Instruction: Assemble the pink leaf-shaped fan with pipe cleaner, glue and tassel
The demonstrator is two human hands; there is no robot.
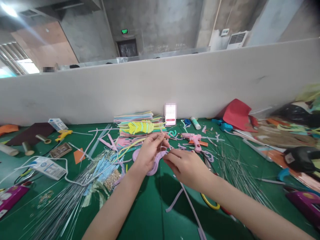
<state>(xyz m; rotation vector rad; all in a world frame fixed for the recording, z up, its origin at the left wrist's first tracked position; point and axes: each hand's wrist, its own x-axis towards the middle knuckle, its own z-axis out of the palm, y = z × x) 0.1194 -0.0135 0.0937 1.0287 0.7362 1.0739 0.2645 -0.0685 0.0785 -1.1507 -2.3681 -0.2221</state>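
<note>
Near the middle of the table, my left hand [153,150] is raised with its thumb and fingertips pinched together. A thin pale strand [161,150] curves between it and my right hand [186,165]. The fingers of my right hand are also closed, and what sits in them is too small to make out. Behind and below my left hand is a looped lilac shape [151,172], partly covered by that hand; I cannot tell whether it is held or lies on the table. Lilac strips [186,193] lie beneath my right hand.
A yellow fuzzy bundle [140,127], a lit phone [170,114] and a pink glue gun [195,140] lie beyond my hands. Thin wires [67,196] spread at left, more wires [237,173] at right. Scissors with a yellow handle [210,202] lie under my right forearm. A partition [100,96] stands behind.
</note>
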